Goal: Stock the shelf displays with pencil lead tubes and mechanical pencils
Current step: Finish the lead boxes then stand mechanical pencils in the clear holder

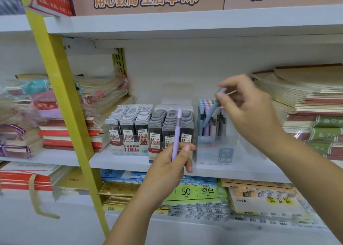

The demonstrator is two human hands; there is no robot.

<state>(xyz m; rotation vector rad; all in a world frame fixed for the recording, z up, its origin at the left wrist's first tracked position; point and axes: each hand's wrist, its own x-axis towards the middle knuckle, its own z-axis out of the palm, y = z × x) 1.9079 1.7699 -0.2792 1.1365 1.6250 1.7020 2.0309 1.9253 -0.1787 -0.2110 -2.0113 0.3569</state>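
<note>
My left hand [171, 166] holds a purple mechanical pencil [176, 133] upright in front of the middle shelf. My right hand [246, 105] pinches the top of a blue mechanical pencil [211, 115], which tilts down into a clear display box [215, 152] holding several pastel pencils. To the left of that box stand two displays of pencil lead tubes: a 0.5 one [129, 127] and a 0.7 one [169, 127], both packed with several tubes.
A yellow ladder rail [61, 100] slants across the left side. Stacks of notebooks [313, 107] fill the shelf's right end, wrapped exercise books [55, 115] the left. The white shelf edge [232, 172] runs below, with paper packs [200, 194] underneath.
</note>
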